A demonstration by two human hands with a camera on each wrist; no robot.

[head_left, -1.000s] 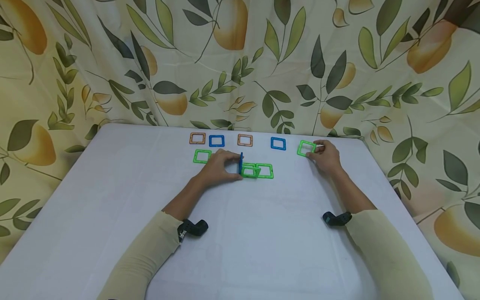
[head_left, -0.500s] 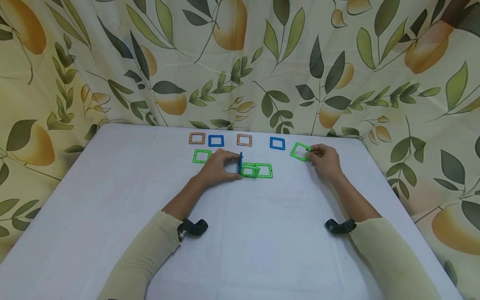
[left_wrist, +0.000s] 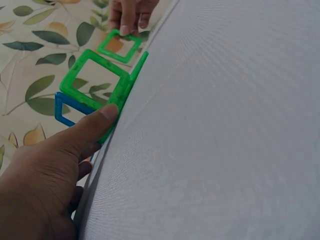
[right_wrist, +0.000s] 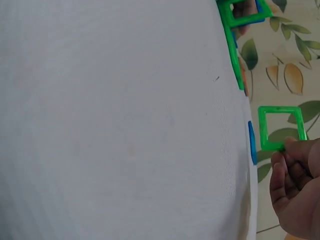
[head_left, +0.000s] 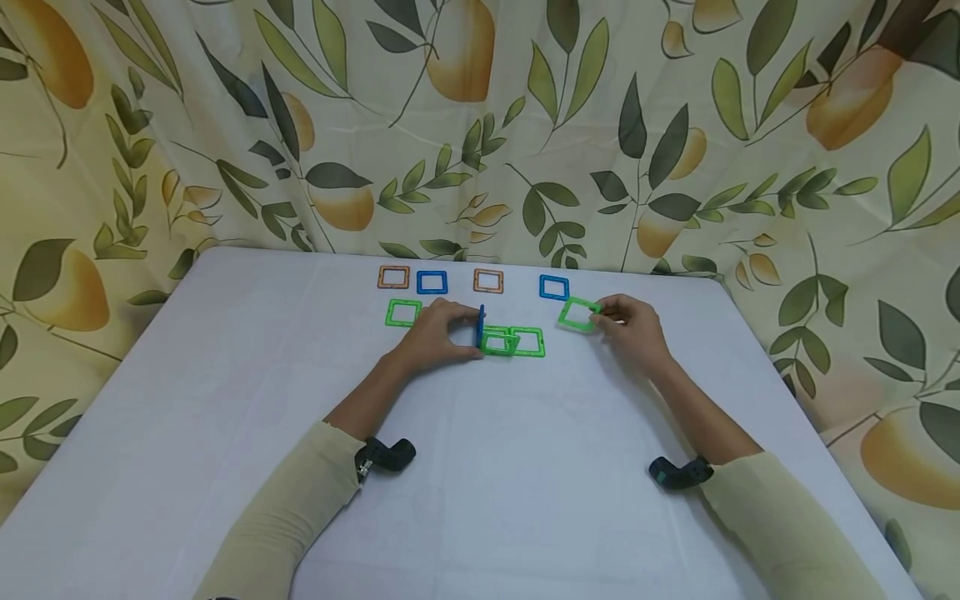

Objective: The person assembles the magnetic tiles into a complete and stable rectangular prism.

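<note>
My left hand [head_left: 429, 337] grips a blue square magnetic tile [head_left: 481, 327] that stands on edge, fingers at its far side and thumb at its near side. Joined to it are an upright green tile [left_wrist: 75, 71] and green tiles lying flat, one of them a green tile [head_left: 542, 342] at the right end. In the left wrist view the thumb lies against the green frame's lower edge. My right hand [head_left: 633, 332] pinches another green square tile [right_wrist: 262, 127] by one edge, tilted above the table, just right of the joined tiles.
Along the far table edge lie an orange tile [head_left: 381, 277], a blue tile [head_left: 432, 292], a second orange tile [head_left: 488, 290] and another blue tile [head_left: 542, 287]. A loose green tile [head_left: 389, 313] lies left of my left hand. A patterned curtain [head_left: 480, 167] hangs behind the white table [head_left: 480, 483].
My right hand has carried its green tile leftward and slightly nearer, towards the joined tiles. The left hand and the upright blue tile have stayed in place.
</note>
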